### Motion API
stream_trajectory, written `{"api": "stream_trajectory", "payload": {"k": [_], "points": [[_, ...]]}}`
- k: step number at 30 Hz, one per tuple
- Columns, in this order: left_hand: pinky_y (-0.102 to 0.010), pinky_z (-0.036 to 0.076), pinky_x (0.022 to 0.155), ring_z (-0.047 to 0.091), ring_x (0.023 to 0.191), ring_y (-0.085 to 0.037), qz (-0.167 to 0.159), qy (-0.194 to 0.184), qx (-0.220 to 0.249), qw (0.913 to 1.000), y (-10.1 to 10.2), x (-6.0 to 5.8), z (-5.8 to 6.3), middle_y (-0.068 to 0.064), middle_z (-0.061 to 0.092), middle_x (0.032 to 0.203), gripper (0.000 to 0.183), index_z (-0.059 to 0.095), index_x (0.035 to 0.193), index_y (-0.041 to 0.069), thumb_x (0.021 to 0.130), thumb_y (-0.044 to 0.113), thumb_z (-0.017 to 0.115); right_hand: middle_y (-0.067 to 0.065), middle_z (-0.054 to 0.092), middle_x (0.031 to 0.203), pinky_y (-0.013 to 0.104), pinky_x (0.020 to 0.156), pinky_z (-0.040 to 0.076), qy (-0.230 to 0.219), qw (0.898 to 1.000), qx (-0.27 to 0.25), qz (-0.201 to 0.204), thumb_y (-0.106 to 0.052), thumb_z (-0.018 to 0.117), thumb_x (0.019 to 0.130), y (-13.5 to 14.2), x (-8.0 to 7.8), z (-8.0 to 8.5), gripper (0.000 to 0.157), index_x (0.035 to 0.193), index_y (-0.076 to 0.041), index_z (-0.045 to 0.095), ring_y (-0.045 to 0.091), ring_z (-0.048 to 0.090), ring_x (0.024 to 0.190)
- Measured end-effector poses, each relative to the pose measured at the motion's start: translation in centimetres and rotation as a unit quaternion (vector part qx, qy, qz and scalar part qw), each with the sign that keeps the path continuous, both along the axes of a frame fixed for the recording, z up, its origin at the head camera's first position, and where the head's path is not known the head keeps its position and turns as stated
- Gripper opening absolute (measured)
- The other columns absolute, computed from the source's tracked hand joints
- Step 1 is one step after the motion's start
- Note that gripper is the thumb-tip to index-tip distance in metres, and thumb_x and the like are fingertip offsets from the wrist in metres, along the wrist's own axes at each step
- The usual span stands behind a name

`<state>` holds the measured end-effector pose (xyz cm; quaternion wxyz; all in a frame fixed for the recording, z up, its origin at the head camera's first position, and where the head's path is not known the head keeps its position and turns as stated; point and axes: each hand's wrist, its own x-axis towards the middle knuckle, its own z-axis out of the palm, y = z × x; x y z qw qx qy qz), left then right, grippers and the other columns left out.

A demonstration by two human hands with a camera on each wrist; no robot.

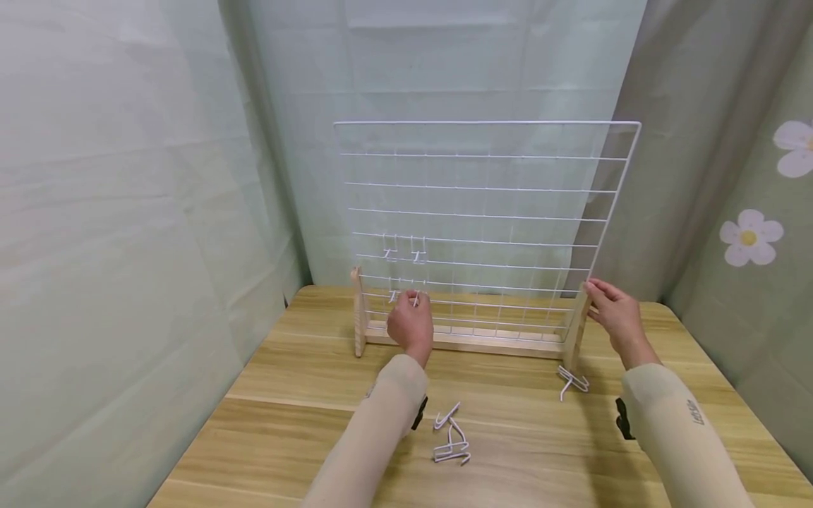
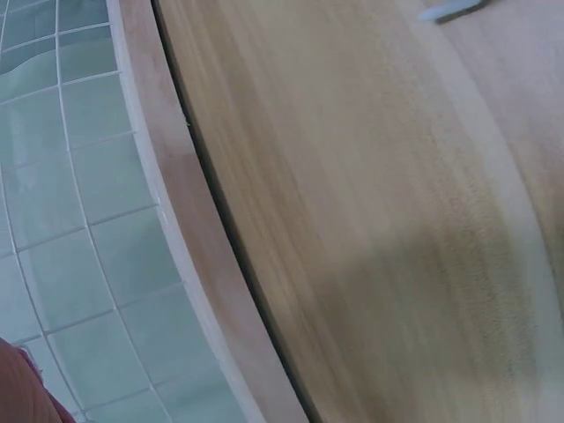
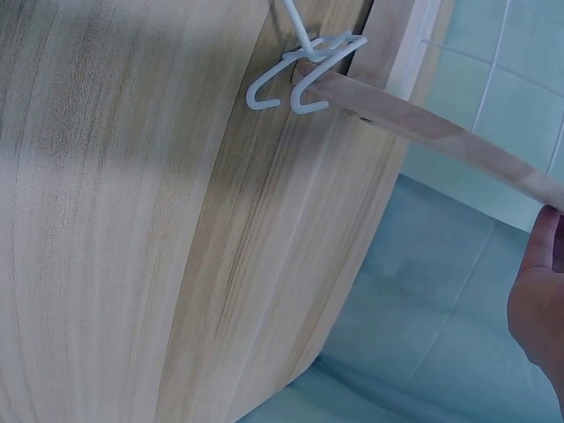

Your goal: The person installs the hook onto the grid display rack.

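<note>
"Hook (image 1: 416,301) in the left hand (image 1: 410,322)?"

"Yes, pinched between thumb and fingertips at the lower left of the white wire grid (image 1: 485,188), just beside a hanging hook (image 1: 393,296)."

"And in the right hand (image 1: 616,315)?"

"The top of the right wooden post (image 1: 575,335), gripped between thumb and fingers."

"More hooks?"

"Two upper hooks (image 1: 418,257) on the grid, side by side. On the table (image 1: 521,444), loose hooks (image 1: 451,458) in front, plus a single hook (image 1: 574,381) near the foot of that post."

Pale curtains (image 1: 127,212), one flowered, surround a wood-grain table (image 1: 254,437).
</note>
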<state>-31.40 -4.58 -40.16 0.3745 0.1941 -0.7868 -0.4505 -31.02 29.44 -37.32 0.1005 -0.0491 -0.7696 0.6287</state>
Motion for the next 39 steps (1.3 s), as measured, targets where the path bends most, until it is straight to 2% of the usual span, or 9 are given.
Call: {"api": "stream_trajectory", "payload": {"k": [5,11,17,22,29,35,39], "points": [[-0.045,0.048,0.064,0.065,0.067,-0.03,0.003,-0.016,-0.002,0.9999,0.1,-0.4,0.3,-0.006,0.07,0.073,0.016,0.072,0.087,0.01,0.088,0.026,0.068,-0.005,0.056,0.124,0.021,0.086,0.05,0.001,1.0,-0.004,0.003,-0.047,0.055,0.098,0.0,0.0,0.1,0.064,0.144,-0.004,0.049,0.022,0.053,0.122],[-0.044,0.048,0.064,0.066,0.069,-0.03,0.006,-0.041,-0.007,0.9991,0.1,-0.5,0.7,-0.007,0.072,0.077,0.017,0.074,0.09,0.01,0.088,0.026,0.071,-0.004,0.056,0.126,0.021,0.087,0.05,0.002,1.0,-0.004,0.005,-0.047,0.055,0.098,0.0,0.1,0.2,0.065,0.145,-0.003,0.048,0.023,0.052,0.123],[-0.044,0.049,0.064,0.067,0.072,-0.03,0.007,-0.061,-0.014,0.998,0.0,-0.5,1.0,-0.009,0.073,0.082,0.019,0.075,0.091,0.01,0.088,0.027,0.068,-0.012,0.058,0.116,0.017,0.082,0.051,0.008,1.0,-0.017,0.008,-0.045,0.057,0.098,0.1,0.0,0.1,0.063,0.144,-0.003,0.049,0.013,0.056,0.113],[-0.044,0.05,0.065,0.067,0.073,-0.03,0.003,-0.073,-0.018,0.9971,0.1,-0.5,1.1,-0.009,0.074,0.085,0.018,0.075,0.091,0.01,0.088,0.027,0.07,-0.008,0.058,0.12,0.018,0.083,0.051,0.007,1.0,-0.015,0.006,-0.046,0.057,0.097,0.1,0.0,0.1,0.063,0.144,-0.003,0.049,0.014,0.055,0.115],[-0.045,0.05,0.064,0.067,0.072,-0.03,0.005,-0.071,-0.021,0.9972,0.2,-0.5,1.1,-0.008,0.073,0.084,0.018,0.075,0.091,0.01,0.087,0.027,0.07,0.002,0.054,0.132,0.025,0.092,0.049,-0.002,1.0,-0.002,0.002,-0.052,0.054,0.096,0.1,0.0,0.0,0.07,0.146,-0.004,0.046,0.028,0.049,0.129],[-0.044,0.049,0.063,0.067,0.072,-0.029,0.008,-0.064,-0.024,0.9976,0.1,-0.5,0.7,-0.007,0.073,0.082,0.018,0.074,0.091,0.01,0.087,0.027,0.07,-0.009,0.058,0.118,0.017,0.083,0.05,0.01,1.0,-0.021,0.006,-0.048,0.057,0.096,0.2,0.0,-0.1,0.069,0.145,-0.001,0.047,0.016,0.055,0.116],[-0.045,0.049,0.062,0.067,0.071,-0.03,0.009,-0.064,-0.024,0.9976,0.0,-0.5,0.5,-0.008,0.072,0.081,0.017,0.074,0.089,0.01,0.087,0.026,0.068,-0.012,0.058,0.115,0.016,0.081,0.051,0.014,1.0,-0.022,0.008,-0.048,0.057,0.096,0.2,0.1,-0.1,0.069,0.144,-0.001,0.048,0.01,0.055,0.111]]}}
